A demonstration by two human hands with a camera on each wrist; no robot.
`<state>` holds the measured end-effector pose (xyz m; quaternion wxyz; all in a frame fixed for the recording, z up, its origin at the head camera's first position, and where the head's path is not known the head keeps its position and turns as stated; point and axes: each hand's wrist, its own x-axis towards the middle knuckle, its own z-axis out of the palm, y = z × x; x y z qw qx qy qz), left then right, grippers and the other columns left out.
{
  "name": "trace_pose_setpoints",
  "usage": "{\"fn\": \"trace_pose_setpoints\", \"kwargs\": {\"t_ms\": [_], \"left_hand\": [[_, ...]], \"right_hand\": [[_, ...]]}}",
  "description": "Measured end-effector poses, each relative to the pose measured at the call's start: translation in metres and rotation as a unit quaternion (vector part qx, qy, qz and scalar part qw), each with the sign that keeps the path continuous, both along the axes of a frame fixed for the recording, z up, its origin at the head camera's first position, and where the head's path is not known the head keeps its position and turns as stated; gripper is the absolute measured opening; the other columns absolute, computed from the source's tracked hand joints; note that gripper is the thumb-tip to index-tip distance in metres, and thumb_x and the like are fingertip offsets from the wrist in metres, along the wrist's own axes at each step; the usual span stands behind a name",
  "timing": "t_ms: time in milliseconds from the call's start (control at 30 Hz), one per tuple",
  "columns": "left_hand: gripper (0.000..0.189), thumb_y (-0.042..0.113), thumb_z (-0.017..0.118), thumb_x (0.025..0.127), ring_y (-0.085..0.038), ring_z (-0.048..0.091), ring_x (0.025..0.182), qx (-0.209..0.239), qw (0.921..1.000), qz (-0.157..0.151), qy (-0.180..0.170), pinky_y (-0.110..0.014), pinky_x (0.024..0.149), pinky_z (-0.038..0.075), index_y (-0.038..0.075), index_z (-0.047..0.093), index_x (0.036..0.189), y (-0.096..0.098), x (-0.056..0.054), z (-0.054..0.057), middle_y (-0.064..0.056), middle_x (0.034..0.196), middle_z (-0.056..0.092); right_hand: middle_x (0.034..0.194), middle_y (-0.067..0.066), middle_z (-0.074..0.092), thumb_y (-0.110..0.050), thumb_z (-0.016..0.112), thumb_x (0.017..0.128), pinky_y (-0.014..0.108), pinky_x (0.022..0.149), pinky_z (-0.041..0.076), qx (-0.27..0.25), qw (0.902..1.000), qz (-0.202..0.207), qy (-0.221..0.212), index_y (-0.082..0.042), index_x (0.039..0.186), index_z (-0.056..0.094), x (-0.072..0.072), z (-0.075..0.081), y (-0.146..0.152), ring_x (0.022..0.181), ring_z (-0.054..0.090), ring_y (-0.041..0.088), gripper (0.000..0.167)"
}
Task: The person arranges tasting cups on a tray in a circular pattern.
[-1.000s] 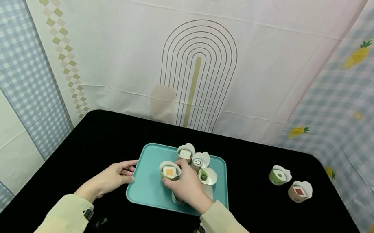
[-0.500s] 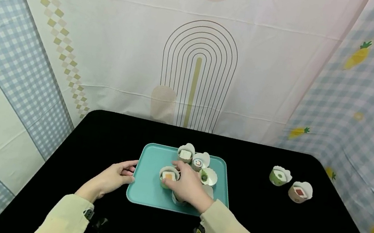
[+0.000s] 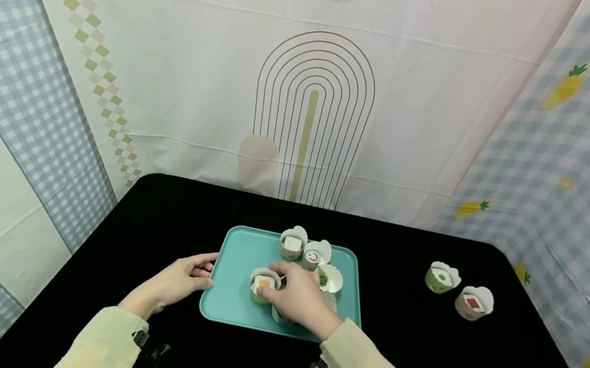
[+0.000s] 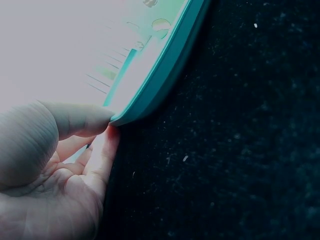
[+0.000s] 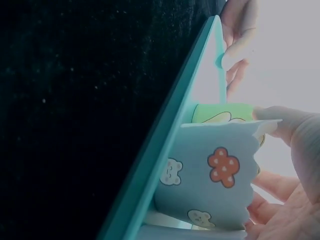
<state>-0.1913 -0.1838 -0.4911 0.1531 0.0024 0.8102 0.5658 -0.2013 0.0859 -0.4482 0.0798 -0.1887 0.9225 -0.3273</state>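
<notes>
My left hand [image 3: 174,281] holds the left edge of the turquoise tray [image 3: 228,303]; in the left wrist view its thumb and a finger pinch the rim. My right hand [image 3: 305,299] grips a green paper cupcake cup [image 3: 258,297] at the tray's middle, thumb and fingers at its sides. In that cup lies a white piece with an orange square on top. The right wrist view shows a pale cup [image 5: 205,172] with bears and a red flower beside the green one [image 5: 222,112]. My right hand partly hides the cups under it.
Behind my right hand, several more cups stand on the tray, among them one with a white block [image 3: 293,243] and one with a small plant-like top [image 3: 330,278]. On the black table's right side stand a green cup [image 3: 440,278] and a brown cup [image 3: 473,303].
My right hand has moved the green cup slightly toward me and down, from above the tray to its surface. My left hand and the tray have stayed where they were.
</notes>
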Motion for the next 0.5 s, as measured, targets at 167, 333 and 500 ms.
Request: {"fn": "trace_pose_setpoints", "kwargs": {"t_ms": [167, 333, 500], "left_hand": [[0.057, 0.007, 0.063, 0.094, -0.02, 0.053, 0.103, -0.002, 1.0, -0.003, 0.002, -0.041, 0.089, 0.047, 0.016, 0.043, 0.147, -0.0007, 0.0004, 0.0002, -0.007, 0.121, 0.052], [0.057, 0.007, 0.063, 0.094, -0.02, 0.053, 0.103, -0.006, 1.0, -0.001, 0.003, -0.04, 0.088, 0.047, 0.016, 0.043, 0.147, -0.0009, 0.0003, 0.0002, -0.007, 0.121, 0.052], [0.058, 0.007, 0.063, 0.093, -0.019, 0.054, 0.103, -0.007, 1.0, 0.001, 0.002, -0.04, 0.088, 0.048, 0.016, 0.043, 0.147, -0.0002, -0.0002, 0.0005, -0.007, 0.121, 0.053]], "right_hand": [[0.116, 0.002, 0.066, -0.038, 0.075, 0.084, 0.054, 0.09, 0.026, -0.006, 0.9999, 0.005, 0.007, -0.013, 0.124, 0.065, 0.0048, 0.0004, 0.0001, 0.092, 0.059, 0.018, 0.049], [0.116, 0.003, 0.065, -0.039, 0.075, 0.084, 0.052, 0.087, 0.026, -0.009, 0.9997, 0.012, 0.021, -0.012, 0.125, 0.065, 0.0069, -0.0024, 0.001, 0.091, 0.058, 0.019, 0.051], [0.114, 0.002, 0.065, -0.041, 0.075, 0.083, 0.052, 0.088, 0.027, -0.016, 0.9996, 0.008, 0.021, -0.011, 0.126, 0.064, 0.0075, -0.0026, 0.0023, 0.095, 0.058, 0.019, 0.054]]}}
